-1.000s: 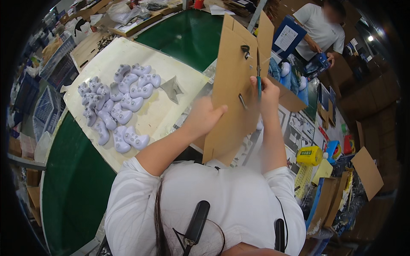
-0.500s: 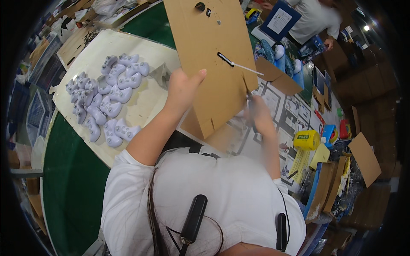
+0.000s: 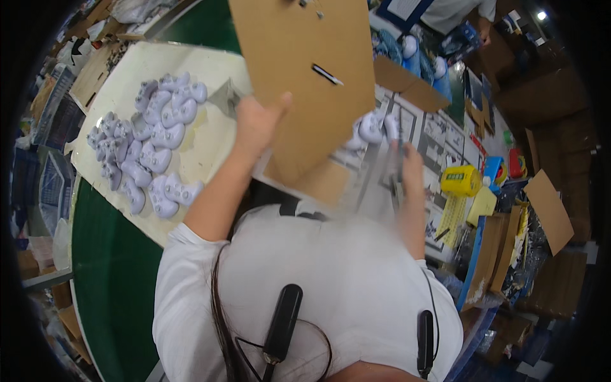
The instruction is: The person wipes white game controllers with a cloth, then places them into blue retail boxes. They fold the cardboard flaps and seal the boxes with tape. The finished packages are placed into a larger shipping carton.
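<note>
A large brown cardboard sheet [image 3: 305, 105] is tilted up in front of me. Its left edge is gripped by my left hand [image 3: 258, 124], thumb lying across the face. A dark slot [image 3: 324, 73] in the sheet has a short white strip in it. To the sheet's right, my right hand [image 3: 413, 175] is closed around a long dark tool [image 3: 397, 181], probably scissors; motion smears it. Several pale lilac game controllers [image 3: 371, 127] lie just beyond that hand, partly behind the cardboard.
On the left, several more controllers [image 3: 153, 137] are piled on a white board [image 3: 219, 63] over a green table [image 3: 111, 274]. A yellow container [image 3: 461, 181], tape rolls and opened boxes [image 3: 493, 254] stand at right. Another person [image 3: 445, 14] is at the far right.
The long white strip sticking out of the slot is now only a short stub. My right hand and the tool have moved away from the sheet, toward the right and down.
</note>
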`<control>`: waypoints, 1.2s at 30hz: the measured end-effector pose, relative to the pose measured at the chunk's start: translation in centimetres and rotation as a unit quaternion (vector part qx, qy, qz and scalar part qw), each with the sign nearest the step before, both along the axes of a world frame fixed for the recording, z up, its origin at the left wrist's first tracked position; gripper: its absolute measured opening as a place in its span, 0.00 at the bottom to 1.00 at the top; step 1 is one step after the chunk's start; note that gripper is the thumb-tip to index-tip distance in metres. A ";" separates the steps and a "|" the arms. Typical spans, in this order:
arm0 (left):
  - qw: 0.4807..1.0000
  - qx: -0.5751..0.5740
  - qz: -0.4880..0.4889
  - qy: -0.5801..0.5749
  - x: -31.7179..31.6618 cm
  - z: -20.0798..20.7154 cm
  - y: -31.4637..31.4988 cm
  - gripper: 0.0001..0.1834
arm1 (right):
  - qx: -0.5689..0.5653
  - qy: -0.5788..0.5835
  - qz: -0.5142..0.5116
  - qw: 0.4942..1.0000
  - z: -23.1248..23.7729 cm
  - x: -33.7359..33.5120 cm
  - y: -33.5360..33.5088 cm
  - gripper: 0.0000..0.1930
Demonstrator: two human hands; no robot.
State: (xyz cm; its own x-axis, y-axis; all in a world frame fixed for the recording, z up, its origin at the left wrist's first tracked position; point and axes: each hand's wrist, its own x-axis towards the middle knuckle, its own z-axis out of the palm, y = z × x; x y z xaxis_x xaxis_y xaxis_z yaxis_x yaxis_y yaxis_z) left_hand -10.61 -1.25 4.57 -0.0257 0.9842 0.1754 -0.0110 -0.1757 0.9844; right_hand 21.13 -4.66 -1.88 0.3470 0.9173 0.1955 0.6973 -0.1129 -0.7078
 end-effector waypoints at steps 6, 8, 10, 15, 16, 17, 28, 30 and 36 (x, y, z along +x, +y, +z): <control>0.999 0.016 0.025 0.016 -5.8 -1.8 -0.1 0.13 | -0.276 -0.257 -0.174 0.910 -8.1 13.5 -8.7 0.19; 0.999 0.014 0.026 0.020 -6.9 -2.2 -0.8 0.14 | -0.303 -0.278 -0.190 0.891 -9.6 14.2 -9.4 0.19; 0.999 0.014 0.033 0.035 -7.5 -2.2 -1.4 0.16 | -0.340 -0.248 -0.196 0.886 -9.3 14.2 -8.9 0.18; 0.996 -0.069 -0.045 0.026 -7.1 -3.0 -2.0 0.16 | -0.146 -0.078 -0.103 0.981 -6.7 12.3 -5.5 0.19; 0.994 -0.086 -0.063 0.027 -6.7 -3.3 -2.0 0.16 | -0.087 0.015 -0.052 0.995 -5.8 10.4 -4.1 0.21; 0.992 -0.090 -0.089 0.026 -6.4 -3.9 -2.1 0.17 | -0.035 0.171 0.007 0.985 -3.7 6.9 -2.5 0.25; 0.949 0.021 -0.071 0.308 -2.0 -15.6 0.7 0.20 | 0.236 0.390 0.123 0.881 -2.7 -2.6 1.3 0.17; 0.919 -0.034 -0.229 0.319 -3.6 -15.1 1.2 0.22 | 0.260 0.392 0.095 0.878 -2.5 -2.6 0.8 0.17; 0.879 -0.265 -0.103 0.383 -1.1 -17.1 -0.4 0.25 | 0.277 0.443 0.108 0.846 -1.8 -3.0 0.0 0.18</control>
State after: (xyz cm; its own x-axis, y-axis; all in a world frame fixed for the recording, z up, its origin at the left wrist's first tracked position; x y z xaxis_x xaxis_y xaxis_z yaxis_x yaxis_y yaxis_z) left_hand -11.73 -1.69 -12.56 0.0880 0.9025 -0.4217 0.7127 0.2386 0.6596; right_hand 18.13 -4.63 -3.71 0.4182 0.8310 0.3669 -0.1729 0.4693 -0.8659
